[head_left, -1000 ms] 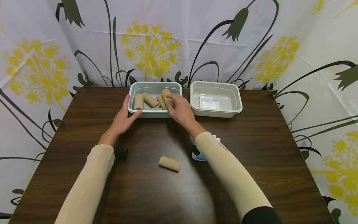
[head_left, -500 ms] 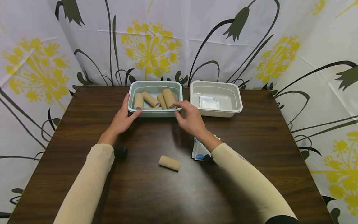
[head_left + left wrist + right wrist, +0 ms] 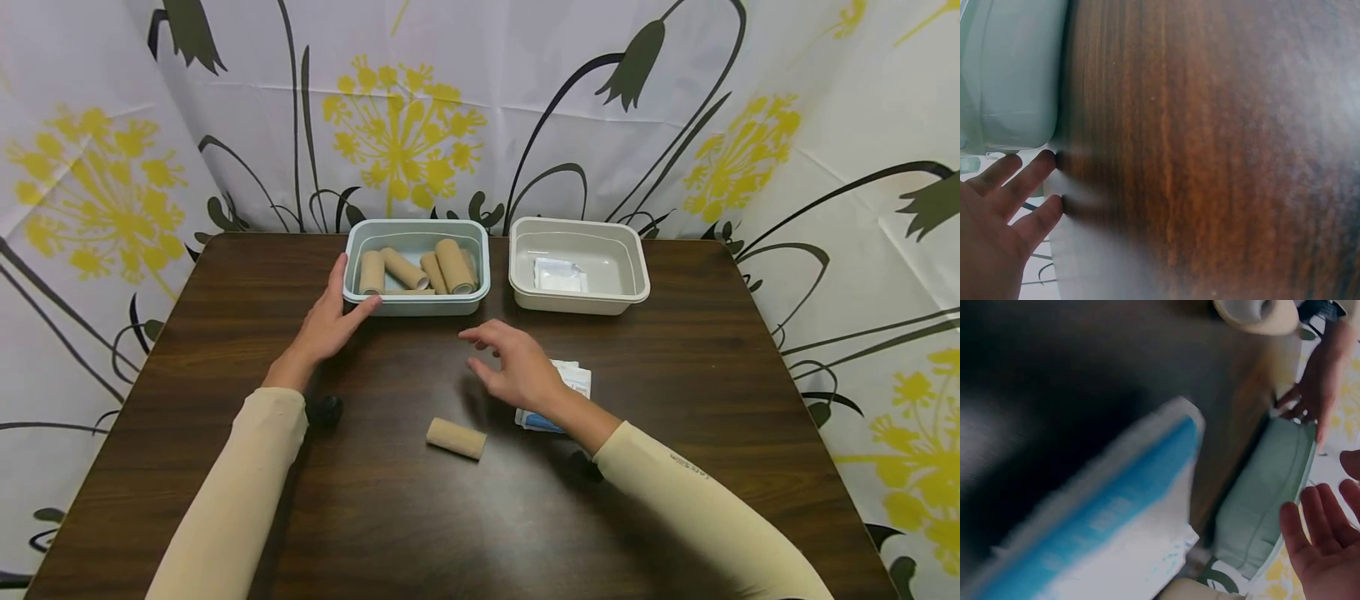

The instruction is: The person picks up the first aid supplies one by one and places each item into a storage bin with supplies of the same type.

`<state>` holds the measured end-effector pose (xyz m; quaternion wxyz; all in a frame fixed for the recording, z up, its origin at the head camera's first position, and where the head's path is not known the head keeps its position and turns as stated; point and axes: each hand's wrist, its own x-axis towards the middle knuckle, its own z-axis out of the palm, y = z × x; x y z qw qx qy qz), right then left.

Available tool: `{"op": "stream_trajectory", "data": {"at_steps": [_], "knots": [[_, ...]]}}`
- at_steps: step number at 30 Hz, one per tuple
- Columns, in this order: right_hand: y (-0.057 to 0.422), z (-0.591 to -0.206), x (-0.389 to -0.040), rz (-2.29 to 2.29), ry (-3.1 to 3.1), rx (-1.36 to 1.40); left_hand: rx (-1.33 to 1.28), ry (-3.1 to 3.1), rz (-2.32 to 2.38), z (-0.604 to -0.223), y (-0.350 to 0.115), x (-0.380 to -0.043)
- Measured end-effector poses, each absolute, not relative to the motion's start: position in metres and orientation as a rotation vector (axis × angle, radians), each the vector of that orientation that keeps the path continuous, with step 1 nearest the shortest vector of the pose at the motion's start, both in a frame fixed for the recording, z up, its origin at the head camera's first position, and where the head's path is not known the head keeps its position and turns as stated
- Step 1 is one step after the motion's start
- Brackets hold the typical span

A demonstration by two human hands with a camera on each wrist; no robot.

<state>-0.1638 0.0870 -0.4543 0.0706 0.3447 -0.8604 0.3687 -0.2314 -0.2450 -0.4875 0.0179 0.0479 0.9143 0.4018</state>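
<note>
My left hand (image 3: 324, 325) rests against the left front corner of a pale blue-green tub (image 3: 420, 307), thumb at its front rim and fingers along its side. Several cardboard tubes (image 3: 454, 267) lie in that tub. My right hand (image 3: 517, 364) hovers over the table in front of the tub, fingers loosely bent with nothing between them. Below and left of it a single cardboard tube (image 3: 456, 438) lies on the table. Flat white and blue packets (image 3: 574, 379) lie partly hidden under the right wrist; one packet (image 3: 1122, 506) looms large in the right wrist view.
A cream tub (image 3: 581, 302) stands right of the blue-green one, with a white packet (image 3: 559, 275) inside. Both tubs sit at the back edge of the dark wooden table (image 3: 360, 533). A flowered curtain (image 3: 465, 100) hangs behind.
My right hand has let go of a cardboard tube in the blue-green tub and drawn back toward me and to the right. The left hand stays at the tub's corner.
</note>
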Motion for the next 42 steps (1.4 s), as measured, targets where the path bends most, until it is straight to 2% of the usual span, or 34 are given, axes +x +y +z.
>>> {"op": "stream_trajectory", "data": {"at_steps": [22,42], "knots": [[0.1,-0.486,-0.123,1.041,-2.878,1.334,0.15,2.842,1.235,-0.49,-0.245,-0.234],[0.09,-0.491,-0.103,0.883,-2.962,1.395,0.14,2.84,1.235,-0.487,-0.243,-0.233]]}}
